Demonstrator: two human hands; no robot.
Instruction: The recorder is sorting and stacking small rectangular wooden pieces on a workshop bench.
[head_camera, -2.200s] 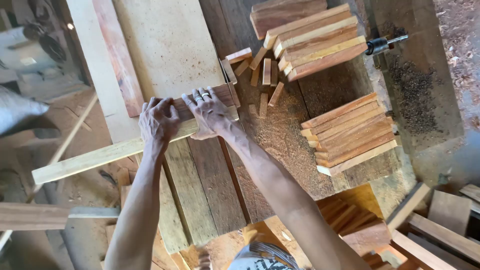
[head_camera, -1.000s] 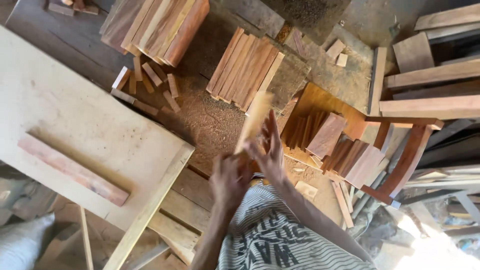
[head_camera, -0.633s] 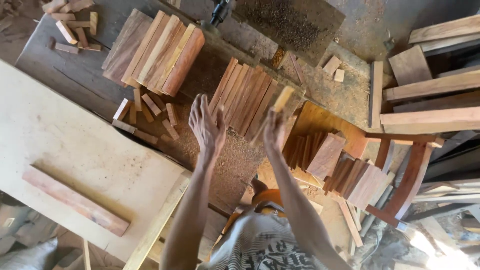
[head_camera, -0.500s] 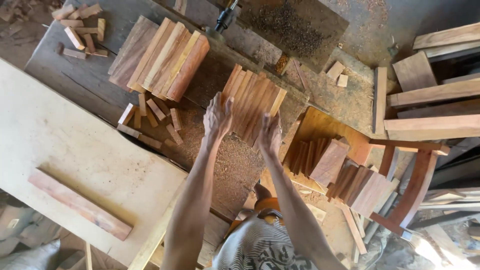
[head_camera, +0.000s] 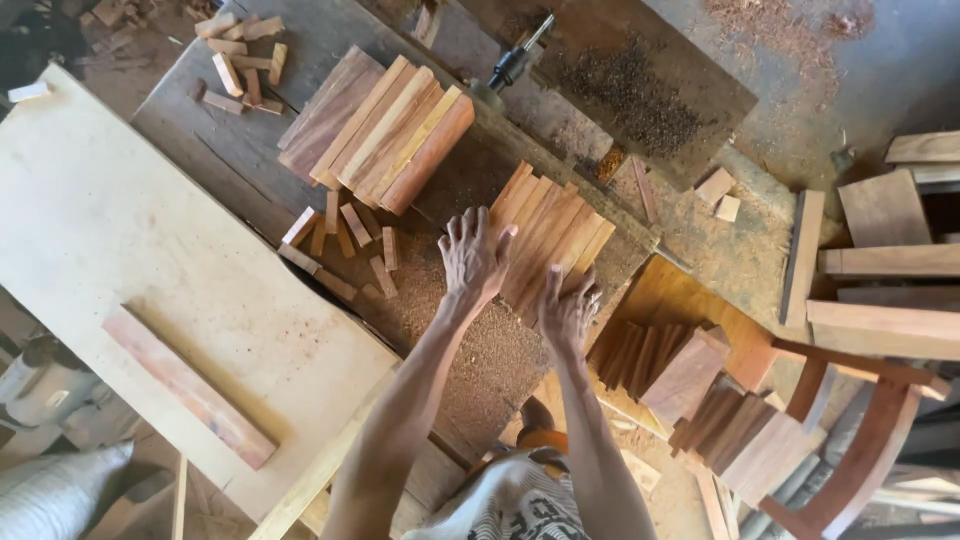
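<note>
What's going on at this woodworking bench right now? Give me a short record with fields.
Setting: wooden workbench strewn with sawdust
Left hand: left hand open, fingers spread, at the near-left edge of the smaller stack of wood strips
Right hand: right hand open, flat on the near end of that stack
Farther back: larger stack of wood strips
Left of the hands: short offcuts
Light board: pale board with a reddish plank on it

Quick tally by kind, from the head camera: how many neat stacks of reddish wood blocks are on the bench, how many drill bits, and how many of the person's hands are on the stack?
Stacks of reddish wood blocks: 2
Black drill bit: 1
Hands on the near stack: 2, left hand, right hand
Total: 5
</note>
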